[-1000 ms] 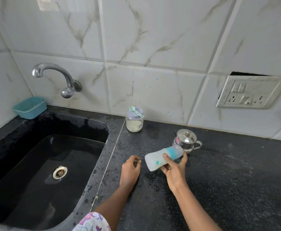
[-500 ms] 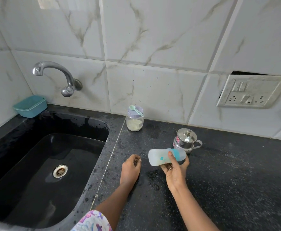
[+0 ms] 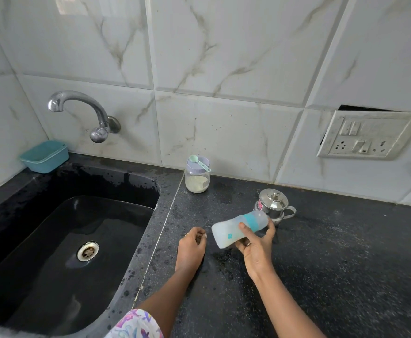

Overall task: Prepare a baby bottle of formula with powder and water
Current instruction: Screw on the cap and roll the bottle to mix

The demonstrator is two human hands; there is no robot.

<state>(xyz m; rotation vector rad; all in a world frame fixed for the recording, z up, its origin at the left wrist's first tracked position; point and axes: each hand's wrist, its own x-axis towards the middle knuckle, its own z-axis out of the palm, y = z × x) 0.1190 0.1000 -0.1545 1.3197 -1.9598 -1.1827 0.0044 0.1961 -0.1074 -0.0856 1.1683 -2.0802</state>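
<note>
Head view: the left hand (image 3: 191, 245) rests on the black countertop (image 3: 346, 252) with fingers curled; whether it pinches anything I cannot tell. Just beside it, the right hand (image 3: 255, 247) grips the baby bottle (image 3: 224, 231), tilted almost flat above the countertop. Behind stands a lidded steel pot (image 3: 274, 203). Farther back, by the wall, the powder jar (image 3: 197, 182) carries a green scoop (image 3: 198, 162).

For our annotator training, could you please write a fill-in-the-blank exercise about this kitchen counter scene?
On the powder jar, the green scoop lies across the ___.
The right hand grips the tilted ___.
The tap juts out over the black ___.
Missing words: lid; baby bottle; sink.
</note>
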